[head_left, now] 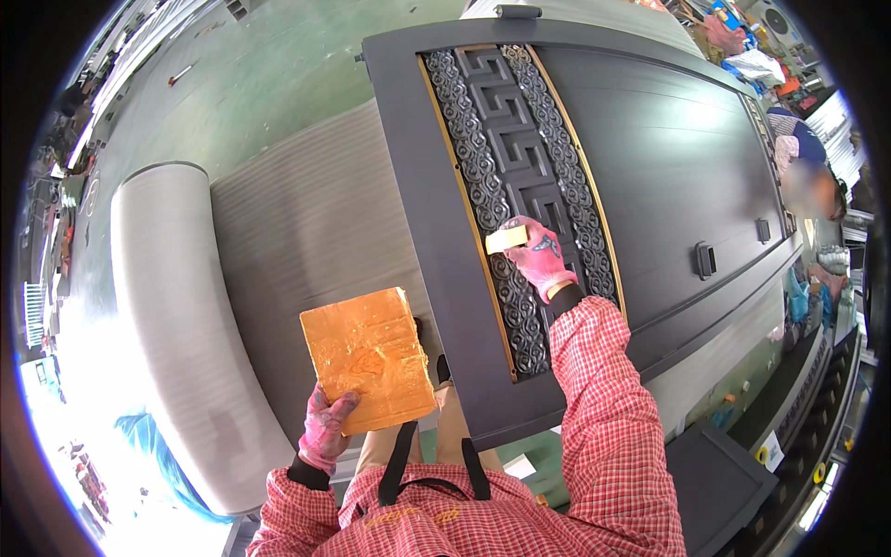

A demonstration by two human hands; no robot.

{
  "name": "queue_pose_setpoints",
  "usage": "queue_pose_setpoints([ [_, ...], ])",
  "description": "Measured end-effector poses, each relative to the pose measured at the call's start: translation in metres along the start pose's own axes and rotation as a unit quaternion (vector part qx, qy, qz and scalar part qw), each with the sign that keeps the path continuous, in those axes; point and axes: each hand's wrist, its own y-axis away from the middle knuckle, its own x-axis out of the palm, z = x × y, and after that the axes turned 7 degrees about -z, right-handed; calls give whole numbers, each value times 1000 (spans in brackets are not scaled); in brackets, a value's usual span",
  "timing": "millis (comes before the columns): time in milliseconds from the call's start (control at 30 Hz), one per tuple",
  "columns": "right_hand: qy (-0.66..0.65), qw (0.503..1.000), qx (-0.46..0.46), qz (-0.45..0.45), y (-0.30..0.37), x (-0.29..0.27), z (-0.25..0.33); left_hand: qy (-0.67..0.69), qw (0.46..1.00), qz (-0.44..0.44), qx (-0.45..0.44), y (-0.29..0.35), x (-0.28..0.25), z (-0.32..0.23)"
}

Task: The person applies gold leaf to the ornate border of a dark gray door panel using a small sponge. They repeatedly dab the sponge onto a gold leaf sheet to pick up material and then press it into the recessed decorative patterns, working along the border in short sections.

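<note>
My left hand point(325, 432), in a pink stained glove, grips the lower left corner of a square board point(364, 339) smeared with gold-orange paint. The thumb lies over its face. My right hand point(538, 255), also in a pink glove, is closed around a small pale yellow sponge block point(507, 239). It is over the carved band of a dark grey door panel point(659, 158), near the left ornamental strip point(478, 167). A raised key-pattern strip point(509, 130) runs between two scrollwork strips. Gold lines point(568, 130) edge the band.
The panel lies on a support covered with grey sheeting point(316, 204). A big roll of pale sheeting point(176, 306) stands at the left. Another person point(806, 172) bends at the panel's far right end. A dark flat panel point(710, 483) leans at lower right. Clutter lines the far right.
</note>
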Motion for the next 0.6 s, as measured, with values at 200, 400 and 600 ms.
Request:
queue_pose_setpoints([
  [200,17,1000,9,25,-5,11,0,11,1000,-19,-6,4,5,2],
  [400,104,993,18,60,-1,10,25,25,999,-25,9,6,1,10],
  [600,164,983,-11,76,10,5,37,35,999,-35,-3,10,4,8],
])
